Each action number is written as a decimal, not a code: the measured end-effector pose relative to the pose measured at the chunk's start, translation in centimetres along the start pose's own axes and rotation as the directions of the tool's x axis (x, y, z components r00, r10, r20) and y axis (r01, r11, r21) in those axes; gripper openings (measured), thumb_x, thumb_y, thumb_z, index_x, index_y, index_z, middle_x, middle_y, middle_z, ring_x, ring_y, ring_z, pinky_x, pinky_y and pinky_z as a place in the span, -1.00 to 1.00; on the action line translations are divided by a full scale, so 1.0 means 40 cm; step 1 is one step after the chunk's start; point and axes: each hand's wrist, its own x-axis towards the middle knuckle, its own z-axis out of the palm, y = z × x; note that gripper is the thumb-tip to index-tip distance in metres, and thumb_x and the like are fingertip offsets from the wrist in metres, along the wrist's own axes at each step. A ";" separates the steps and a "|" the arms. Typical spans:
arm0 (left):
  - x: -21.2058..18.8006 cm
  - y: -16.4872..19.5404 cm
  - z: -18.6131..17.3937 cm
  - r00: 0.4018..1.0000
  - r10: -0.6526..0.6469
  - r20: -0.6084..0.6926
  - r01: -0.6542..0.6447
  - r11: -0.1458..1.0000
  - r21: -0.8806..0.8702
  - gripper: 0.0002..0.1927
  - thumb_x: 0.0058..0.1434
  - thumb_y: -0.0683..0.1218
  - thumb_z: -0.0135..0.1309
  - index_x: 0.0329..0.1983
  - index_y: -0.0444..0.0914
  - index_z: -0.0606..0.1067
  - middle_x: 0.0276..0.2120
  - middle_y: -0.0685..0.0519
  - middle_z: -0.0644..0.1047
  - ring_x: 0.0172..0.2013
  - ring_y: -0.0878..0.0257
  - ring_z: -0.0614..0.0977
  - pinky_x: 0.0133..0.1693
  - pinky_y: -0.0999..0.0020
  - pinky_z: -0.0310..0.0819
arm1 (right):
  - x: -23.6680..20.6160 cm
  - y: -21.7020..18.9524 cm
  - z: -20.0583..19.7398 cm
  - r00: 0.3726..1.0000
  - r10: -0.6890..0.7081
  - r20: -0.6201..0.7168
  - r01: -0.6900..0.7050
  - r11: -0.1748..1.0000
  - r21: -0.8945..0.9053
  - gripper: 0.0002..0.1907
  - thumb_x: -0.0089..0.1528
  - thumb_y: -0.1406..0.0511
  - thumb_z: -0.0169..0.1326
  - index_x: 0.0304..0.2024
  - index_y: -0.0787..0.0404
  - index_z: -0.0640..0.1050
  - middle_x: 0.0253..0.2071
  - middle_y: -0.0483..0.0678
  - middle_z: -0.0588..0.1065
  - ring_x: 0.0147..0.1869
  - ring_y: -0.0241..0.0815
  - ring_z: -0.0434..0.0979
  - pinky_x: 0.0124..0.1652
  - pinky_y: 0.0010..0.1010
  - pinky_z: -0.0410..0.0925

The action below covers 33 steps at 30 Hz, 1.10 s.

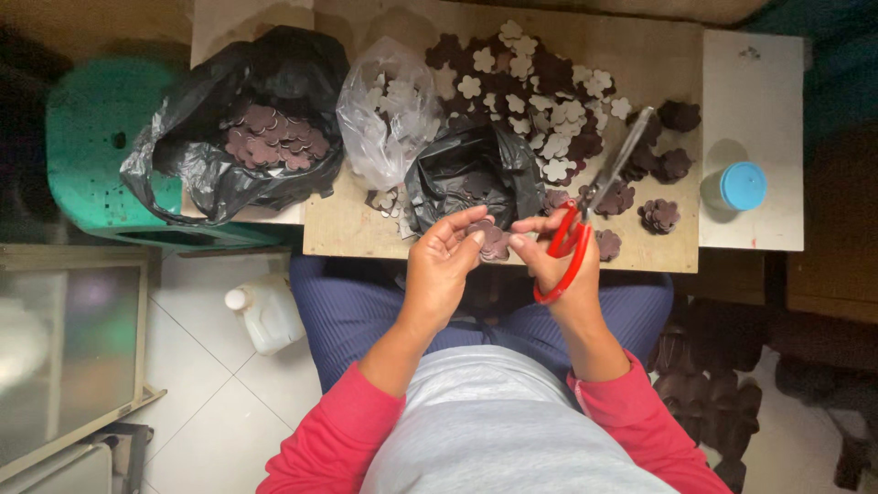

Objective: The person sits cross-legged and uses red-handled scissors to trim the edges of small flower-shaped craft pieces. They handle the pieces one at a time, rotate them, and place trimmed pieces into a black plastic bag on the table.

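Pinching scalloped brown foam flower [494,241]

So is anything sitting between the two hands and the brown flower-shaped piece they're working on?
Nothing visible. The left hand and right hand both already touch the brown flower-shaped piece with their fingertips, just in front of the small black bag. The red-handled scissors hang from the right hand, blades pointing away from the piece.
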 end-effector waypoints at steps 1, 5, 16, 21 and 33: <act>-0.002 -0.004 0.001 1.000 0.022 0.013 -0.022 1.000 0.013 -0.68 0.39 -0.27 0.03 0.19 -0.41 0.48 -0.03 -0.03 0.61 -0.13 0.37 0.61 -0.14 0.52 0.50 | 0.001 0.002 -0.003 0.999 0.024 0.023 -0.024 1.000 -0.004 -0.55 0.12 0.48 0.30 -0.09 0.20 0.33 -0.18 0.04 0.57 -0.32 -0.41 0.53 -0.38 -0.63 0.36; -0.004 -0.020 0.007 0.998 0.059 0.018 -0.060 0.995 0.075 -0.75 0.40 -0.25 0.08 0.10 -0.43 0.54 -0.18 0.00 0.64 -0.21 0.38 0.63 -0.14 0.51 0.55 | -0.010 0.008 0.007 0.990 0.133 0.055 -0.133 0.991 -0.004 -0.57 0.13 0.49 0.31 -0.12 0.23 0.33 -0.25 0.04 0.55 -0.33 -0.35 0.53 -0.35 -0.58 0.37; -0.010 -0.008 0.019 0.996 -0.065 -0.055 0.068 0.996 0.050 -0.46 0.35 -0.17 0.05 0.39 -0.25 0.30 -0.07 0.00 0.65 -0.17 0.39 0.66 -0.16 0.49 0.59 | -0.018 -0.053 0.006 0.979 0.145 0.144 -0.153 0.987 0.044 -0.59 0.12 0.49 0.30 -0.17 0.18 0.33 -0.35 -0.08 0.55 -0.42 -0.42 0.47 -0.45 -0.62 0.29; -0.017 -0.013 0.009 0.988 -0.089 -0.128 0.107 0.985 0.136 -0.46 0.35 -0.14 0.06 0.41 -0.24 0.34 -0.12 0.02 0.65 -0.21 0.39 0.65 -0.22 0.49 0.56 | -0.005 -0.055 0.003 0.978 -0.130 -0.166 0.052 0.912 -0.407 -0.58 0.19 0.46 0.35 -0.17 0.20 0.32 -0.37 -0.05 0.57 -0.47 -0.41 0.34 -0.46 -0.61 0.22; -0.011 -0.006 0.002 0.989 -0.074 -0.126 0.082 0.995 0.064 -0.68 0.39 -0.13 0.00 0.17 -0.35 0.43 -0.17 0.02 0.62 -0.17 0.31 0.69 -0.14 0.38 0.65 | -0.007 -0.020 -0.024 0.994 -0.023 -0.105 0.006 0.988 -0.153 -0.55 0.12 0.46 0.35 -0.13 0.21 0.33 -0.32 -0.07 0.55 -0.38 -0.45 0.47 -0.43 -0.64 0.30</act>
